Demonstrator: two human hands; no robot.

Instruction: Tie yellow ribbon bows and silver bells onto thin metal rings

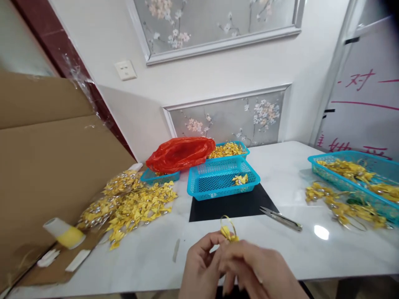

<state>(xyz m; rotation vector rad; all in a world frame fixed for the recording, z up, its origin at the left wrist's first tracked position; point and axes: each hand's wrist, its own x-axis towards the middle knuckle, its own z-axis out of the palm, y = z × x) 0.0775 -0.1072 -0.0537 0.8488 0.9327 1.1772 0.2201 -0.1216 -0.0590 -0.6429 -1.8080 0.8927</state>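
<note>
Near the table's front edge, both hands meet around a small yellow ribbon flower (229,234) with a thin looped cord standing up from it. My left hand (204,261) pinches the flower from the left. My right hand (252,265) is closed against it from the right, its fingertips partly hidden and slightly blurred. Beyond them, a blue basket (199,192) holds a small cluster of yellow and white flowers (240,179) and rests partly on a black mat (215,211). Thread snips (282,219) lie to the right of the mat.
Piles of yellow flowers with silvery beads (140,207) lie at left by a cardboard box (56,166) and a thread cone (65,233). A red plastic bag (181,153) and another filled basket (246,153) stand behind. At right, yellow strands (343,207) lie beside a blue basket (330,157).
</note>
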